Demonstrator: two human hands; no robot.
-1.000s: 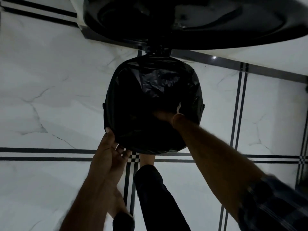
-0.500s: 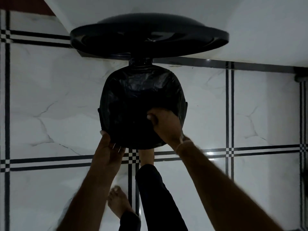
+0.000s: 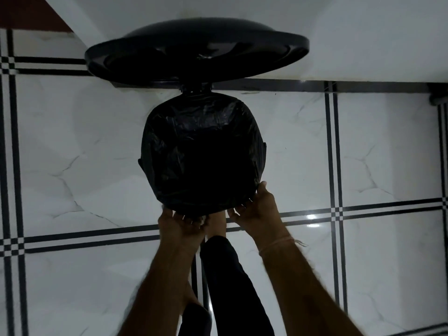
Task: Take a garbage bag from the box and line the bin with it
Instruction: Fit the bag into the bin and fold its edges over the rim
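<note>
The black bin (image 3: 203, 151) stands on the floor (image 3: 72, 141) of white marble-look tiles with dark double lines, its round lid (image 3: 196, 59) tipped up and open at twelve o'clock, resting back against the white wall (image 3: 363, 32). A black garbage bag (image 3: 194, 122) sits inside the bin, its crinkled plastic folded out over the rim all the way round, so the whole mouth reads as glossy black film with a deep dark hollow in the middle.

Both hands are at the near edge of the bin, at about six o'clock from its centre. The left hand (image 3: 184, 224) is at roughly seven o'clock on the rim, fingers curled up under the overhanging plastic, pinching the bag's edge against the bin. The right hand (image 3: 257, 209) is at roughly five o'clock, thumb lifted along the outside of the rim and fingers closed on the bag's hem just below it. A thin thread band (image 3: 278, 244) circles the right wrist. The two hands are near each other but apart, with a bare foot (image 3: 217, 226) showing between them, just below the bin; a dark trouser leg (image 3: 232, 282) runs down from it toward six o'clock.

No box of bags shows anywhere in view.
</note>
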